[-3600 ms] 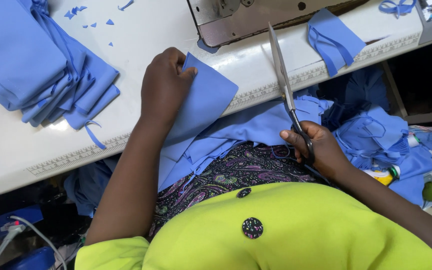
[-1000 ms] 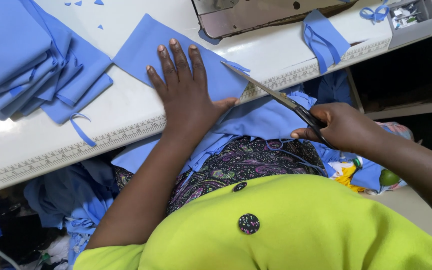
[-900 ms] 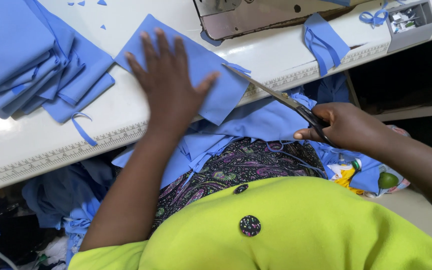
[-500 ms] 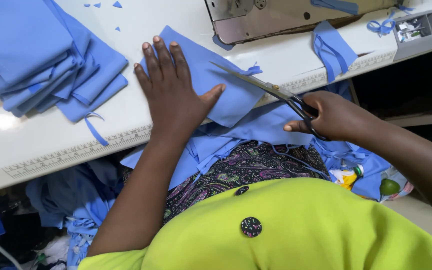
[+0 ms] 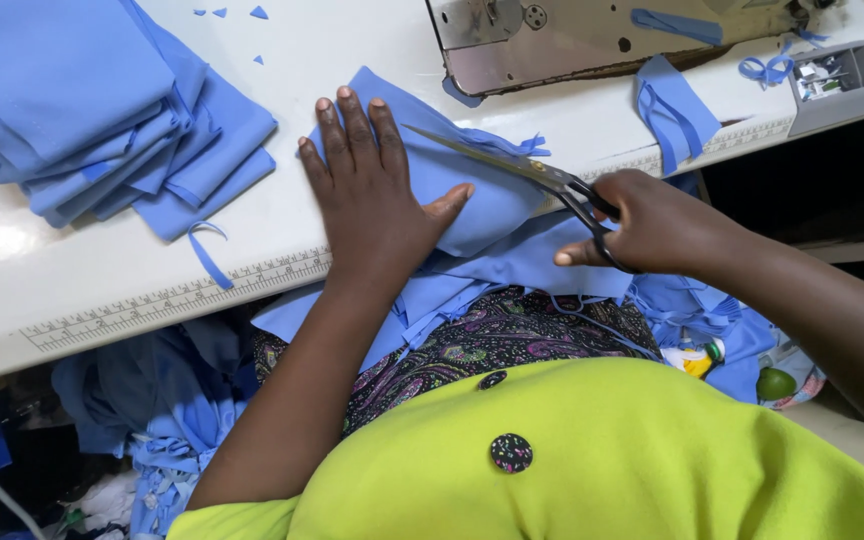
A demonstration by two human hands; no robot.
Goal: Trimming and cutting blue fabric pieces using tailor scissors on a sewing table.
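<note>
My left hand (image 5: 372, 195) lies flat, fingers spread, pressing a folded blue fabric piece (image 5: 477, 200) onto the white table (image 5: 282, 250). My right hand (image 5: 652, 222) grips the handles of metal scissors (image 5: 512, 165). Their blades point left across the top of the fabric piece, near its frayed right corner. More blue fabric (image 5: 512, 265) hangs from the table edge into my lap.
A stack of folded blue fabric pieces (image 5: 102, 110) lies at the table's left. A sewing machine base (image 5: 592, 35) stands at the back. A blue strip bundle (image 5: 672, 110) and a small grey box (image 5: 832, 80) lie at right. A printed ruler (image 5: 182, 300) runs along the table edge.
My left hand brought the fabric piece up from the table edge and flattened it on the table. The scissors swung down from upright and now lie over the piece.
</note>
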